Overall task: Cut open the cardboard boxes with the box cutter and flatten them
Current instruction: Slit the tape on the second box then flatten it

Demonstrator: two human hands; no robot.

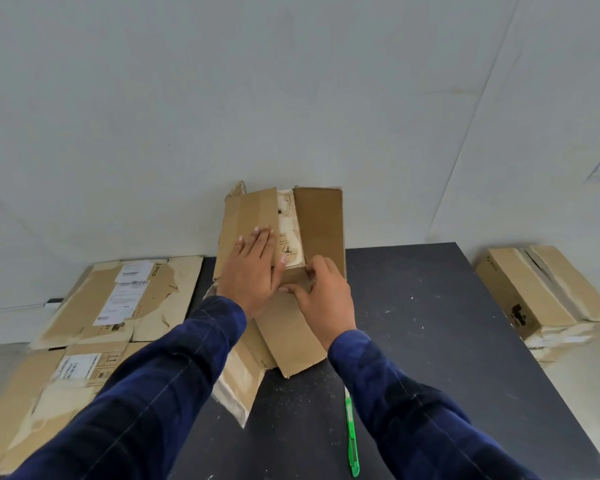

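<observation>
Pale walls back a dark worktop (413, 323), where the cut-open cardboard box (319, 223) stands half collapsed. The left hand (253, 268) lies flat on the box's left flap, fingers straight and pressing down. The right hand (323, 299) pinches the box's near end flap with curled fingers. Flattening looks like the step in hand: bear down with the flat palm and fold the pinched flap outward, so the walls give along their creases. The green box cutter (351, 434) lies idle nearer the person than the box; flattened boxes (146, 306) lie to its left, an uncut box (520, 289) well to its right.
</observation>
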